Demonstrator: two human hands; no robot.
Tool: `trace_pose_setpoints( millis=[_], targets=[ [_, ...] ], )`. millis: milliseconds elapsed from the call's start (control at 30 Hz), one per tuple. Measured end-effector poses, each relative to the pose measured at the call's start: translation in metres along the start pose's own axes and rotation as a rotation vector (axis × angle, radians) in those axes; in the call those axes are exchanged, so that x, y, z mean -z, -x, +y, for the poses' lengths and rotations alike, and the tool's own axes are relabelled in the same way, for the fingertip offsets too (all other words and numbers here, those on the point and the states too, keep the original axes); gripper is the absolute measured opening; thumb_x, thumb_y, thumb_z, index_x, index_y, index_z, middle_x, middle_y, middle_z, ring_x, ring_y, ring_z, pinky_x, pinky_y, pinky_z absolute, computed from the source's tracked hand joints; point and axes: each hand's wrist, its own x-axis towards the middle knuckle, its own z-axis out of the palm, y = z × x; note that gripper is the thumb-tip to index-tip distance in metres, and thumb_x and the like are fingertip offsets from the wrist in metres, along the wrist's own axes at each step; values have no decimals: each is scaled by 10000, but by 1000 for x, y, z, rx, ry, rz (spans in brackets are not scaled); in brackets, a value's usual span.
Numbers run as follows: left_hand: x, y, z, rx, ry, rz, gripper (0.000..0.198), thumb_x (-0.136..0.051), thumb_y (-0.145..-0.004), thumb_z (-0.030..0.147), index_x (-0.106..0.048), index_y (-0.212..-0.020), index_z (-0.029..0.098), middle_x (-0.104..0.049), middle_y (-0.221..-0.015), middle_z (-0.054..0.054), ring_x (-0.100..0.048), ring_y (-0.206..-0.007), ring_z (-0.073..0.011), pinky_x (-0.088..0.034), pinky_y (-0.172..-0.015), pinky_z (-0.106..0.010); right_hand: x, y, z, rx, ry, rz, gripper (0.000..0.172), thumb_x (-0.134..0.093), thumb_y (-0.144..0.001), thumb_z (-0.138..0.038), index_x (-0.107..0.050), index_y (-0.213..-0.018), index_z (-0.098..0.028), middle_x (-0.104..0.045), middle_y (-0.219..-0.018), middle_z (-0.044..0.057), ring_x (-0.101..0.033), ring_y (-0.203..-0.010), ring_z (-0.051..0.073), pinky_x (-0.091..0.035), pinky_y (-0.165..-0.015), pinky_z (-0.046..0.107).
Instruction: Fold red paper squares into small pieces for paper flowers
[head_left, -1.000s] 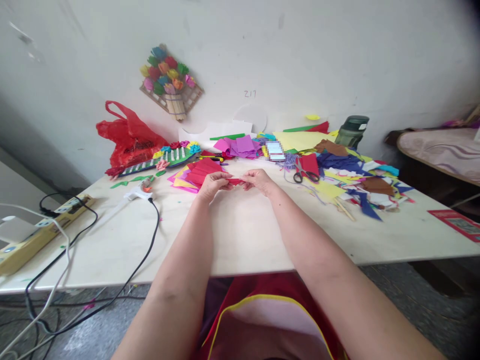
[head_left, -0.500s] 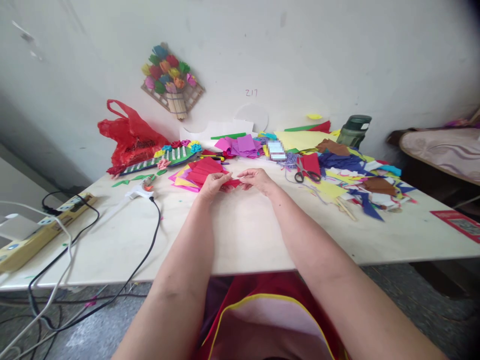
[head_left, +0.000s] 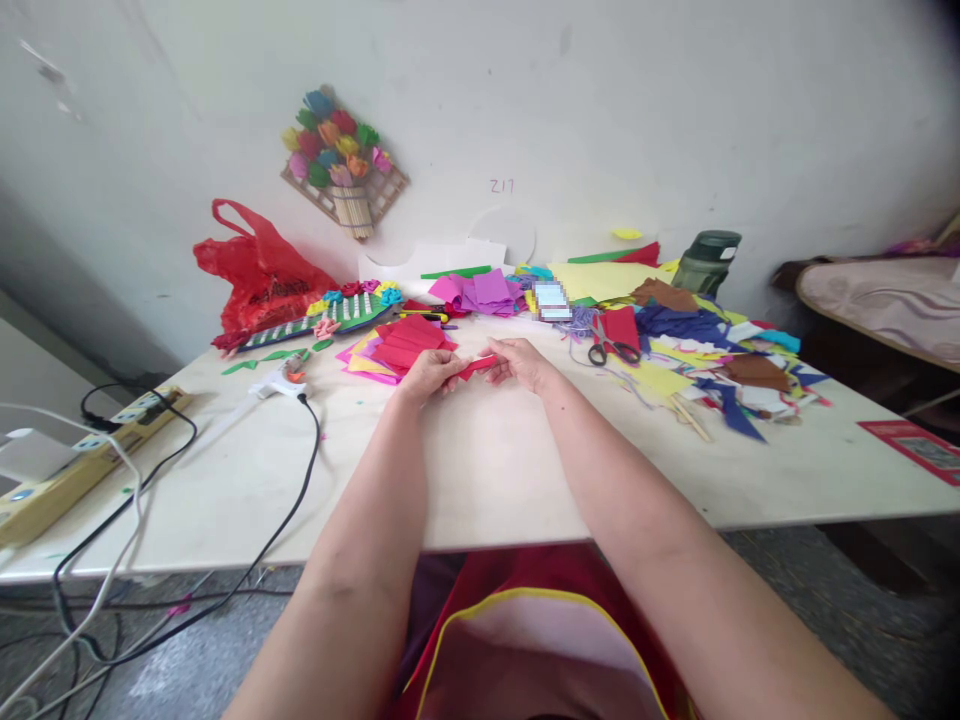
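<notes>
Between my two hands is a small narrow piece of red crepe paper (head_left: 480,364), held above the table. My left hand (head_left: 430,374) pinches its left end, fingers closed. My right hand (head_left: 517,366) is closed on the other end, thumb and forefinger pressed together. Just behind my left hand lies a stack of paper sheets (head_left: 409,345), red on top, with yellow and pink edges showing below. My fingers hide part of the red piece.
Scissors (head_left: 613,345) lie right of my hands, beside a heap of coloured scraps (head_left: 697,340). A glue gun (head_left: 281,380) with a black cord rests at left, near a power strip (head_left: 97,455). Behind are a red plastic bag (head_left: 259,265), a phone (head_left: 553,300) and a dark green bottle (head_left: 707,262).
The red paper has become a narrower, folded or rolled strip between my fingers. My left hand has dropped slightly; my right hand has barely moved.
</notes>
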Motion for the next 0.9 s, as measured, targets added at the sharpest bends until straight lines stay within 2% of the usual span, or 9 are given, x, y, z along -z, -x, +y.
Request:
trace_pose_setpoints(
  millis=[133, 267, 333, 433, 633, 900],
  targets=[
    [2, 0, -2, 13, 30, 29, 392, -595, -671, 494, -480, -519, 152, -437, -360, 31, -316, -303, -39, -182, -347, -203, 3, 0, -1, -27, -46, -4, 291, -454, -830, -382, -554, -782, -113, -676, -638, 106, -598, -456, 151, -481, -448, 257],
    [2, -1, -5, 26, 123, 28, 384, -602, -664, 499, -484, -535, 157, -417, -352, 36, -301, -291, -43, -170, -341, -215, 3, 2, -2, 33, -84, -83, 174, -464, -786, -240, -571, -832, -110, -685, -696, 101, -618, -515, 155, -498, -517, 275],
    [2, 0, -5, 30, 161, 8, 375, -601, -668, 494, -494, -551, 155, -419, -356, 32, -309, -295, -46, -173, -340, -216, 3, 2, -2, 86, -91, -91, 171, -494, -730, -175, -568, -872, -117, -688, -720, 89, -625, -546, 155, -507, -555, 290],
    [3, 0, -6, 42, 198, -9, 357, -601, -676, 481, -509, -576, 151, -432, -372, 24, -326, -306, -49, -191, -340, -212, 2, 3, -2, 125, -63, -72, 223, -537, -670, -132, -567, -891, -124, -688, -721, 71, -618, -550, 141, -510, -572, 290],
    [3, 0, -5, 63, 257, -68, 314, -616, -675, 435, -539, -613, 137, -459, -420, 8, -368, -347, -56, -238, -355, -203, -4, 3, -5, 122, 46, 17, 190, -569, -633, -96, -603, -818, -122, -659, -611, 29, -586, -492, 112, -503, -542, 257],
    [4, -1, -7, 66, 253, -125, 351, -621, -671, 459, -484, -587, 146, -337, -354, 61, -268, -312, -34, -174, -354, -198, -6, 0, -3, 170, 80, 41, 127, -596, -612, -114, -628, -736, -116, -623, -517, 7, -576, -450, 108, -499, -514, 243]
  ],
)
